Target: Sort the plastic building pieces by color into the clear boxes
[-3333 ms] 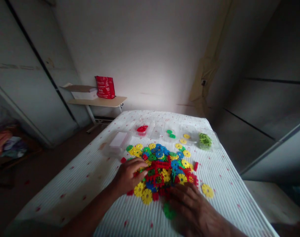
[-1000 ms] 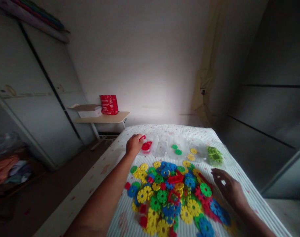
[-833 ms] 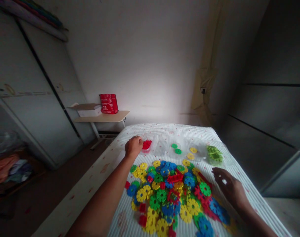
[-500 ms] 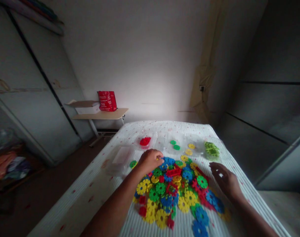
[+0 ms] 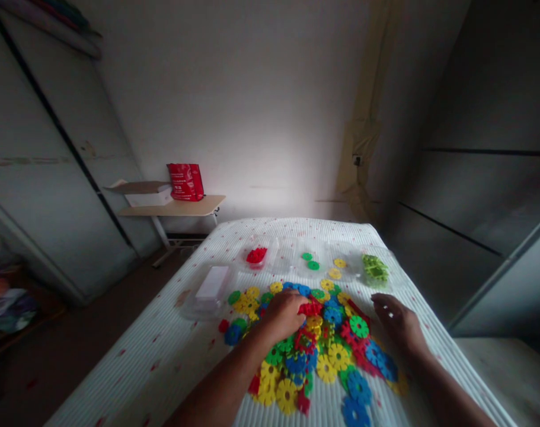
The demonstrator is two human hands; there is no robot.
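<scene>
- Back from the far tub of red pieces (image 5: 256, 256), the left hand (image 5: 287, 314) now lies on the middle of the pile of plastic discs (image 5: 327, 356). Its fingers curl down over a red piece (image 5: 312, 308) — whether they grip it I cannot tell.
- Barely shifted, the right hand (image 5: 396, 323) sits at the pile's right edge, palm down, fingers loosely spread, holding nothing.
- The pile lies on the bed (image 5: 163, 356) and reaches from the middle of the cover toward the near edge; a few blue discs (image 5: 357, 386) stray on its near right side.
- Beyond the pile, a row of clear tubs (image 5: 283, 261) runs across the bed, just apart from the pile's far rim.
- Left of the pile sits a lidded clear box (image 5: 210, 287); past it a broad strip of cover runs to the bed's left edge.
- Right of the pile, only a narrow strip of cover lies before the bed's right edge — the right forearm lies along it.
</scene>
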